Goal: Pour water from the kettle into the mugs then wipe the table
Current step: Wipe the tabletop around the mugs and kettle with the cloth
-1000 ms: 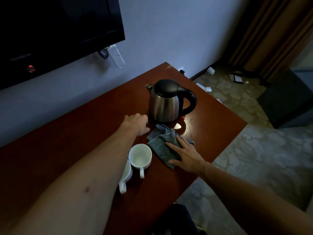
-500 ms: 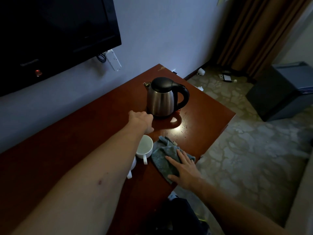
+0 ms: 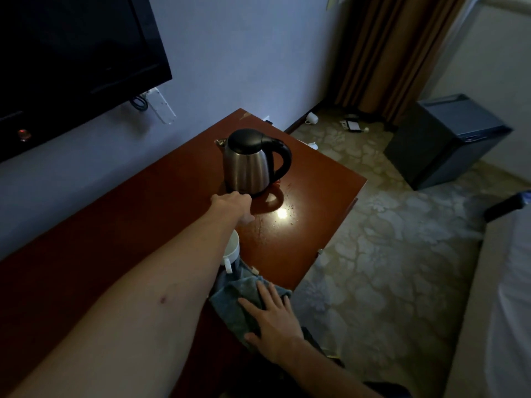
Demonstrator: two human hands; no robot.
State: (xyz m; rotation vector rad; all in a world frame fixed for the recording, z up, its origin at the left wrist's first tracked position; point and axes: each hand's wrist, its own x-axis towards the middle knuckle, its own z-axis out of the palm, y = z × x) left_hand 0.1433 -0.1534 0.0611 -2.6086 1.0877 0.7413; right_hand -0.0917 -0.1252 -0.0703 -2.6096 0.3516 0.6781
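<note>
Kettle (image 3: pixel 249 165): brushed steel silver body, black lid and handle, near far right corner of the table (image 3: pixel 120 242), which is dark reddish-brown, glossy, with a white light glare. Mug (image 3: pixel 232 248) white. Cloth (image 3: pixel 238 300) grey-blue, mottled, at table's near right edge. TV (image 3: pixel 71 53) black, small red light. Wall (image 3: pixel 244 53) pale blue-grey. Curtain (image 3: pixel 393 53) brown, vertical folds. Floor (image 3: pixel 388 268) beige with pale floral pattern. Cabinet (image 3: pixel 442 142) dark grey.
</note>
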